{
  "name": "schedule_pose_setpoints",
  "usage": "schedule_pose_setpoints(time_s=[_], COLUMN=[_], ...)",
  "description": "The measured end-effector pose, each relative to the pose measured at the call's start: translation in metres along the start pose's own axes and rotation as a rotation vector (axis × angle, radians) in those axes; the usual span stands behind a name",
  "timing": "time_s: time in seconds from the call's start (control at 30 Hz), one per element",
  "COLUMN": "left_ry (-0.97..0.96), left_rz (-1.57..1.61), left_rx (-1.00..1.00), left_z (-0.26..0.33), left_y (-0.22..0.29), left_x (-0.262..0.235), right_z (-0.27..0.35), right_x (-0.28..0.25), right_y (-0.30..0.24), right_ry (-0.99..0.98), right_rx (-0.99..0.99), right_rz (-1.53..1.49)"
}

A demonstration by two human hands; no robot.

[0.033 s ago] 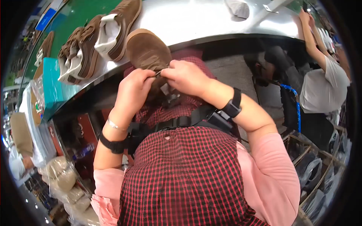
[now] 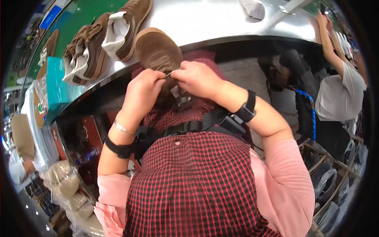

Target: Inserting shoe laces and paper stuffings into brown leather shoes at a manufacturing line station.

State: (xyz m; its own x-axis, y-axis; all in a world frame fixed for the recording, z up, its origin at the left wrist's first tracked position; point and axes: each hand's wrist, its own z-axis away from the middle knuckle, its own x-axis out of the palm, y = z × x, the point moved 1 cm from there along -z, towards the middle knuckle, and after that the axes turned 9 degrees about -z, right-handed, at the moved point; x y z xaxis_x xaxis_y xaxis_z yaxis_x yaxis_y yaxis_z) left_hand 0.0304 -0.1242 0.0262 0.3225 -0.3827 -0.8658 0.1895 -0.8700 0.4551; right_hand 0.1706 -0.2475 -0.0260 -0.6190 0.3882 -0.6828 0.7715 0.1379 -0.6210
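A brown suede sneaker [image 2: 158, 49] rests toe-up and away from me between my lap and the table edge. Over its laced throat both hands meet, fingertips pinched. My left hand [image 2: 143, 89] and my right hand [image 2: 199, 79] grip a thin dark shoelace [image 2: 168, 75], a short piece of which shows between them. The shoe's heel end is in shadow below my hands, where something shiny and grey [image 2: 181, 98] shows; I cannot make out what it is.
More brown-and-white sneakers [image 2: 120, 33] stand on the metal table [image 2: 209, 19] at left, beside a teal box [image 2: 55, 85]. A crumpled pale item [image 2: 252, 8] lies farther back. Bagged beige shoes [image 2: 63, 179] are at lower left. Another person [image 2: 339, 94] works at right, near a wire rack [image 2: 327, 162].
The whole view has shifted a little, so the shoe and table sit slightly farther right. Both hands keep their pinch on the shoelace.
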Motion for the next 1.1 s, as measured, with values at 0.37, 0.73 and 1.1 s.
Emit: schedule_pose_setpoints(time_s=[0.37, 0.73, 1.1], left_ry=[0.062, 0.084, 0.277], left_rz=[-0.234, -0.48, 0.025], left_rx=[0.09, 0.188, 0.021], left_z=[-0.001, -0.007, -0.011], left_y=[0.0, 0.011, 0.002], left_x=[0.008, 0.015, 0.025], right_z=[-0.008, -0.013, -0.009], right_x=[-0.015, -0.019, -0.011], right_y=[0.009, 0.003, 0.007], right_ry=[-0.151, -0.207, -0.063], right_rx=[-0.085, -0.163, -0.24], right_rz=[-0.068, 0.107, 0.062])
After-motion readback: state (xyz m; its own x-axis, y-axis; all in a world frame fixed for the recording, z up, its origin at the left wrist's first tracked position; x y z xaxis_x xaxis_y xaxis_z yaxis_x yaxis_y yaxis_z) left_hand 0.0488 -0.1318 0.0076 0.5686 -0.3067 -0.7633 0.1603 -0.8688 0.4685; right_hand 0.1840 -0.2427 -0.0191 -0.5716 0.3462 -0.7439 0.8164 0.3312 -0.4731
